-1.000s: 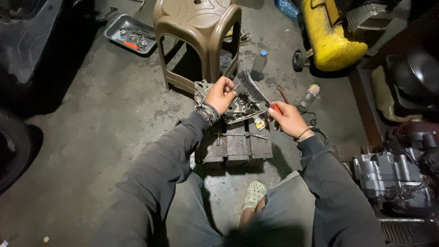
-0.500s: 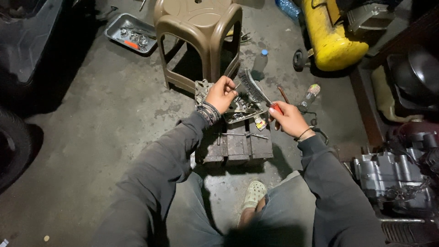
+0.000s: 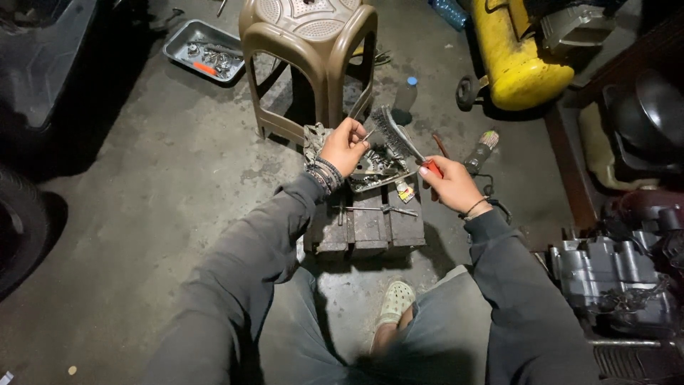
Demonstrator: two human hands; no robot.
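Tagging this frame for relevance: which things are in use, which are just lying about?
In use:
left hand on small metal part
right hand holding wire brush
metal tray on wooden block

Lying about:
plastic stool
parts pan
yellow tank
plastic bottle

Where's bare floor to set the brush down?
Free: the concrete floor left of the wooden block, between the metal tray and the left arm. Crowded: around the wire brush, stool and engine at right.

Stool (image 3: 310, 43) behind wooden block (image 3: 367, 228), tray (image 3: 203, 51) to its left
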